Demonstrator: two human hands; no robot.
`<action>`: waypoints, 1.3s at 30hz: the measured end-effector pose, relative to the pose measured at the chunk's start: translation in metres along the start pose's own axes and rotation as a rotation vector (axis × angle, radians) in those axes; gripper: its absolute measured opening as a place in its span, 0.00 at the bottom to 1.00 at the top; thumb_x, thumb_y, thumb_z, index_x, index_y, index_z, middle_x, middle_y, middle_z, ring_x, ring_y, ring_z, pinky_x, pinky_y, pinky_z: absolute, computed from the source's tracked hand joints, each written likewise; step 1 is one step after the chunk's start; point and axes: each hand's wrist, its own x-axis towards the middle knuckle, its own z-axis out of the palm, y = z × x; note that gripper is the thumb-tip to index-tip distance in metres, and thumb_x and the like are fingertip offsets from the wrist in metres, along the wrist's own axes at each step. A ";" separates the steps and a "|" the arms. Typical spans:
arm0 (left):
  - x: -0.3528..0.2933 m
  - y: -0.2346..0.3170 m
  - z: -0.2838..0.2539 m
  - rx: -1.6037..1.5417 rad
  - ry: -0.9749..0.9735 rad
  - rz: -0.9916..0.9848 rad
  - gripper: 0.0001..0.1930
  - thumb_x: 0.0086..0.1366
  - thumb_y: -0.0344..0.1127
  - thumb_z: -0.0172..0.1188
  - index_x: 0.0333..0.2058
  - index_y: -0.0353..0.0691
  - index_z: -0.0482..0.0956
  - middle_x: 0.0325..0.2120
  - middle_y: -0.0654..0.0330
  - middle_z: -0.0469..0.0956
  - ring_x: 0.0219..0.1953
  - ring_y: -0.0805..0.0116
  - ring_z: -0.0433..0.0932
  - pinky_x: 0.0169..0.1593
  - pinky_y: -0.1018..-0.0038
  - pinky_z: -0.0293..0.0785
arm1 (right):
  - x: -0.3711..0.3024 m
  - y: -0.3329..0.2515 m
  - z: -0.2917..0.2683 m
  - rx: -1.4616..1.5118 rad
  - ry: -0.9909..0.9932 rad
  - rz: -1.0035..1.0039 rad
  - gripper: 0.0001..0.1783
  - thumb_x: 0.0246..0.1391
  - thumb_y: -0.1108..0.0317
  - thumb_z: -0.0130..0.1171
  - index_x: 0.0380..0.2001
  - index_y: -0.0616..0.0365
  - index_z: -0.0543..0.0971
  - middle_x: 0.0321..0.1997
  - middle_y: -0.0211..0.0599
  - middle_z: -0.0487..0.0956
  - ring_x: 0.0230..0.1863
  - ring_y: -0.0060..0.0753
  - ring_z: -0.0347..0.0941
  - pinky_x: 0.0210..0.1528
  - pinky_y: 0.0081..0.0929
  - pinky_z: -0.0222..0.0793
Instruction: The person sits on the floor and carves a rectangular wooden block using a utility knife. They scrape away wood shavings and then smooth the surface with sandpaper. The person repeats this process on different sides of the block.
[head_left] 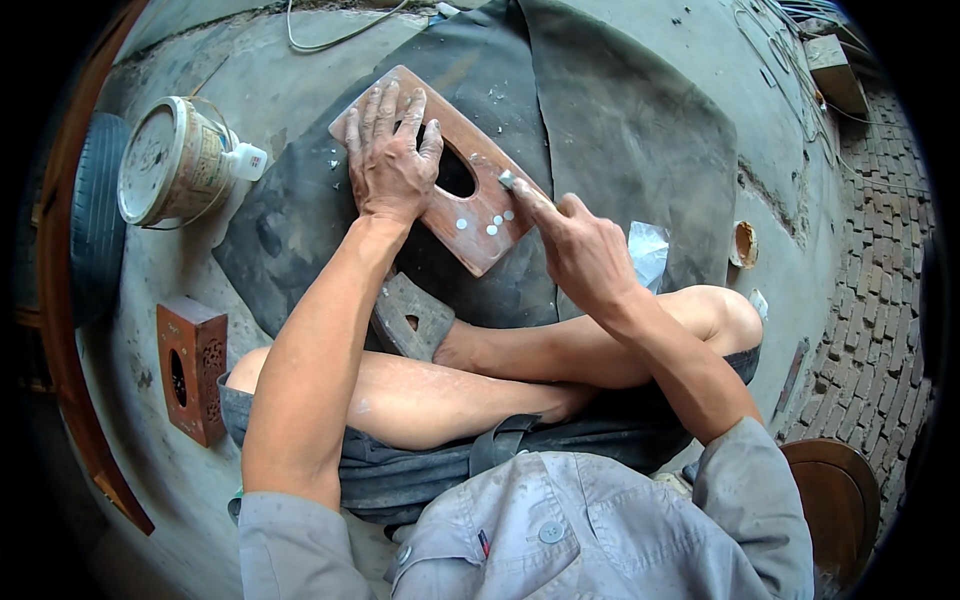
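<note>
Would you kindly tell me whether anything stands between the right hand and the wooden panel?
Nothing visible blocks the right hand from the wooden panel; only a small pale piece shows at its index fingertip. The left hand rests farther left.

Leaves room over dark mat (640, 130) beyond right hand (590, 250); meets bucket (155, 160) at left, crossed legs (590, 350) below.

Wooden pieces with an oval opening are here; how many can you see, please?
2: a panel under the left hand, over the dark mat; a red-brown box on the floor at left. Others may be hidden.
</note>
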 end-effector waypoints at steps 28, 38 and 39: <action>0.001 0.000 0.002 -0.003 0.026 0.020 0.24 0.73 0.46 0.59 0.62 0.44 0.82 0.68 0.46 0.72 0.73 0.46 0.65 0.77 0.52 0.52 | 0.006 0.000 -0.004 -0.028 -0.063 -0.010 0.36 0.61 0.75 0.56 0.72 0.38 0.72 0.40 0.49 0.79 0.30 0.58 0.82 0.32 0.50 0.80; -0.002 0.002 0.001 -0.014 0.013 0.016 0.24 0.72 0.46 0.60 0.62 0.44 0.82 0.68 0.47 0.72 0.73 0.46 0.64 0.77 0.52 0.52 | 0.003 -0.003 0.000 0.002 -0.088 0.002 0.35 0.60 0.75 0.56 0.71 0.41 0.72 0.42 0.51 0.80 0.32 0.59 0.83 0.35 0.50 0.81; 0.000 0.000 0.000 -0.011 0.007 0.011 0.24 0.72 0.46 0.60 0.63 0.44 0.82 0.68 0.47 0.72 0.73 0.46 0.64 0.77 0.52 0.52 | 0.005 -0.003 0.001 0.006 -0.082 -0.006 0.35 0.60 0.75 0.55 0.71 0.41 0.72 0.42 0.51 0.80 0.32 0.59 0.83 0.35 0.50 0.81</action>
